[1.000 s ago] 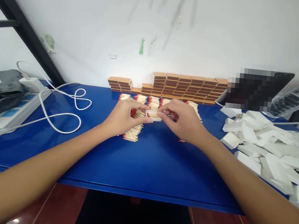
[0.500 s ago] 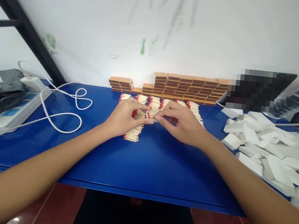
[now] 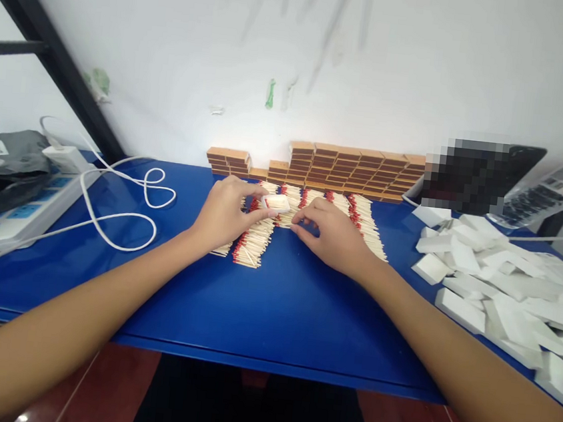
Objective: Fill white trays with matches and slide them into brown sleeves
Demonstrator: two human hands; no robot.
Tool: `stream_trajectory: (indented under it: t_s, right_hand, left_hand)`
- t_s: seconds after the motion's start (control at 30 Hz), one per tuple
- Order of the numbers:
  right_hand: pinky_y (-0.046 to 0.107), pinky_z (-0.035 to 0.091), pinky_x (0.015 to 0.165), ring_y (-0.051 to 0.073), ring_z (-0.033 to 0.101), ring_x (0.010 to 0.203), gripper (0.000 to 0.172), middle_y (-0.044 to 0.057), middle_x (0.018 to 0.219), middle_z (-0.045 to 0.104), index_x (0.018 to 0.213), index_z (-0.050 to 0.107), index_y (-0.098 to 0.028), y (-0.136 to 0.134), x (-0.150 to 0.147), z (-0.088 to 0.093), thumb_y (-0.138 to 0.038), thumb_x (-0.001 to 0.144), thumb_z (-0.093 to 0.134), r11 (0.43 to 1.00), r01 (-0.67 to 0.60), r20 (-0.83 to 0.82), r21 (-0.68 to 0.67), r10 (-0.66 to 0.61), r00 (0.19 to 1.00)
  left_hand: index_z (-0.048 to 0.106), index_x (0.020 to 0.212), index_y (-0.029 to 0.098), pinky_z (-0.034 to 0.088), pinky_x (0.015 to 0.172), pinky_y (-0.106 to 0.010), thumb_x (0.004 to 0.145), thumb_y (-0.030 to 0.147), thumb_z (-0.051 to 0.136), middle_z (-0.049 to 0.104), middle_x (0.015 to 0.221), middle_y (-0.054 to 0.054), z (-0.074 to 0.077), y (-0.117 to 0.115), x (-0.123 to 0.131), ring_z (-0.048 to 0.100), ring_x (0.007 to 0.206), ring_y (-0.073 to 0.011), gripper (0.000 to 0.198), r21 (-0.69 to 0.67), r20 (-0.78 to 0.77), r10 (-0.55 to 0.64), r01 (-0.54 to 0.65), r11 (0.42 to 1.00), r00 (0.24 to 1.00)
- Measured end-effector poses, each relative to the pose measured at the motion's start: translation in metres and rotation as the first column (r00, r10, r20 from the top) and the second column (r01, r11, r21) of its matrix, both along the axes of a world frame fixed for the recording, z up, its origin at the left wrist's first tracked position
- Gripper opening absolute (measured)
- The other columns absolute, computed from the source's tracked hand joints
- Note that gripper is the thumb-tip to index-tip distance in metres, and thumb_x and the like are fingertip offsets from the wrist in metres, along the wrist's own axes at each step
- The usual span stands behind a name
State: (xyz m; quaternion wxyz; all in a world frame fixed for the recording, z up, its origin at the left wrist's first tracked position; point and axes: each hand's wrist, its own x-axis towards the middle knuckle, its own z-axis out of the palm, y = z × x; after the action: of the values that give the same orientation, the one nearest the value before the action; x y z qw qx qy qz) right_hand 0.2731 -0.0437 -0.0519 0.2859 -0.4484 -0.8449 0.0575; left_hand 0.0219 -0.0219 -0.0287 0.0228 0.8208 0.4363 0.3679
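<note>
Between thumb and fingers, my left hand (image 3: 228, 215) holds a small white matchbox tray (image 3: 276, 203) with red-headed matches lying inside. Just right of it, my right hand (image 3: 332, 233) is bent over the matches with thumb and fingertips close together at the lower end of a middle row; whether they pinch a match is too small to tell. Rows of loose matches (image 3: 254, 245) lie side by side on the blue table (image 3: 270, 317), partly covered by both hands.
Brown matchboxes (image 3: 346, 171) are stacked along the wall. Many white trays (image 3: 510, 282) are heaped at the right, before a dark screen (image 3: 516, 182) and a plastic bag (image 3: 555, 193). A power strip (image 3: 30, 211) and white cable (image 3: 127, 246) lie at the left.
My left hand has shifted slightly left with the tray, which now shows more fully. My right hand has come away from the tray and sits lower, by the matches.
</note>
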Motion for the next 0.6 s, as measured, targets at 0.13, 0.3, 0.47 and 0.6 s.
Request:
stream_trajectory:
  t_s: [0.13, 0.3, 0.47, 0.6]
  right_hand:
    - [0.036, 0.046, 0.08, 0.024, 0.061, 0.092, 0.012, 0.008, 0.093, 0.065, 0.086, 0.067, -0.02, 0.003, 0.001, -0.002, -0.016, 0.096, 0.061, 0.999, -0.024, 0.042, -0.038, 0.026, 0.999]
    - [0.036, 0.046, 0.08, 0.025, 0.06, 0.093, 0.012, 0.008, 0.092, 0.064, 0.088, 0.064, -0.02, 0.002, 0.005, 0.002, -0.019, 0.098, 0.058, 0.994, -0.057, 0.094, -0.089, 0.065, 0.993]
    - [0.037, 0.048, 0.079, 0.024, 0.061, 0.089, 0.011, 0.009, 0.094, 0.064, 0.09, 0.066, -0.02, 0.0, 0.014, 0.012, -0.022, 0.098, 0.058, 0.989, -0.04, 0.133, -0.144, 0.06, 0.989]
    - [0.037, 0.048, 0.077, 0.024, 0.061, 0.087, 0.013, 0.009, 0.094, 0.064, 0.091, 0.067, -0.02, -0.001, 0.018, 0.013, -0.028, 0.099, 0.06, 0.98, -0.025, 0.141, -0.199, 0.054, 0.989]
  left_hand:
    - [0.083, 0.109, 0.023, 0.054, 0.09, -0.042, 0.082, 0.043, 0.091, 0.083, 0.11, -0.006, 0.0, 0.0, 0.0, 0.073, 0.101, -0.028, 0.035, 0.005, 0.003, -0.004, 0.004, 1.0, 1.0]
    - [0.082, 0.111, 0.022, 0.054, 0.091, -0.043, 0.084, 0.041, 0.09, 0.082, 0.109, -0.007, 0.001, -0.001, 0.0, 0.072, 0.101, -0.0281, 0.034, 0.002, -0.001, -0.016, 0.016, 1.0, 1.0]
    - [0.081, 0.112, 0.023, 0.054, 0.093, -0.042, 0.085, 0.04, 0.09, 0.082, 0.11, -0.006, 0.002, -0.002, 0.0, 0.072, 0.103, -0.0276, 0.033, -0.009, -0.022, -0.007, 0.007, 1.0, 1.0]
    - [0.081, 0.112, 0.023, 0.053, 0.093, -0.043, 0.085, 0.042, 0.089, 0.082, 0.11, -0.006, 0.002, -0.002, 0.001, 0.072, 0.102, -0.0277, 0.033, -0.01, -0.034, -0.015, 0.015, 1.0, 0.999]
